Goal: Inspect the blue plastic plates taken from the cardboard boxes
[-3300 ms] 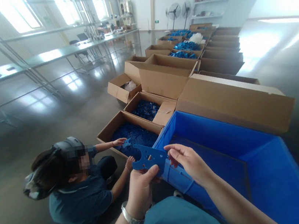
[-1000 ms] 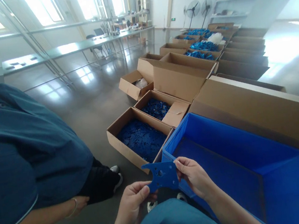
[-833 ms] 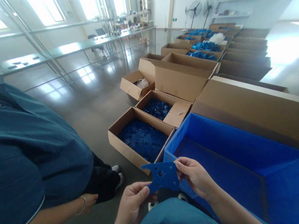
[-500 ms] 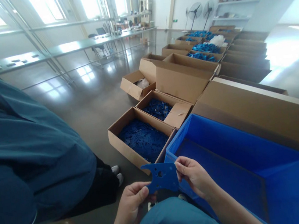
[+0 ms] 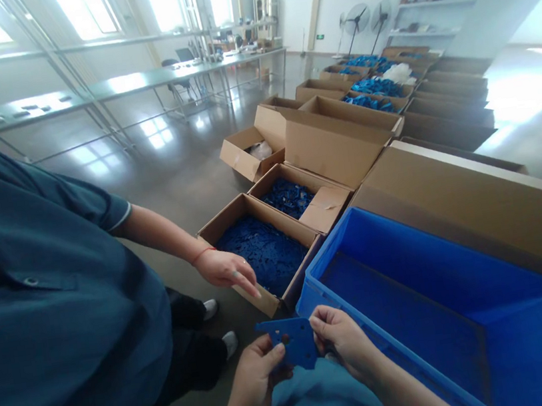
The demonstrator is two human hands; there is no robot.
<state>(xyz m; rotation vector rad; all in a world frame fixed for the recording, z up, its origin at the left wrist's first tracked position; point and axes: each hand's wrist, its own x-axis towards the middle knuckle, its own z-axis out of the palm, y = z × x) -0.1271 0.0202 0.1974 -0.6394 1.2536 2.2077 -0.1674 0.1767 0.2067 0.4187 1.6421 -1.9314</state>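
Observation:
I hold a flat blue plastic plate (image 5: 290,341) with small holes between both hands, low in front of my lap. My left hand (image 5: 257,383) pinches its lower left edge, thumb on top. My right hand (image 5: 338,341) grips its right edge with curled fingers. A large blue plastic crate (image 5: 386,341) stands just right of my hands. An open cardboard box (image 5: 243,294) filled with blue parts (image 5: 265,251) sits just beyond them.
A co-worker in a dark blue shirt (image 5: 46,295) stands close on my left, one hand (image 5: 224,270) reaching over the near box. More cardboard boxes (image 5: 337,140), some with blue parts, run to the back. Metal benches (image 5: 133,84) line the left; fans (image 5: 356,16) stand at the far wall.
The co-worker has stretched an arm out over the near box of blue parts. My hands and the plate sit lower in view than before, still held the same way.

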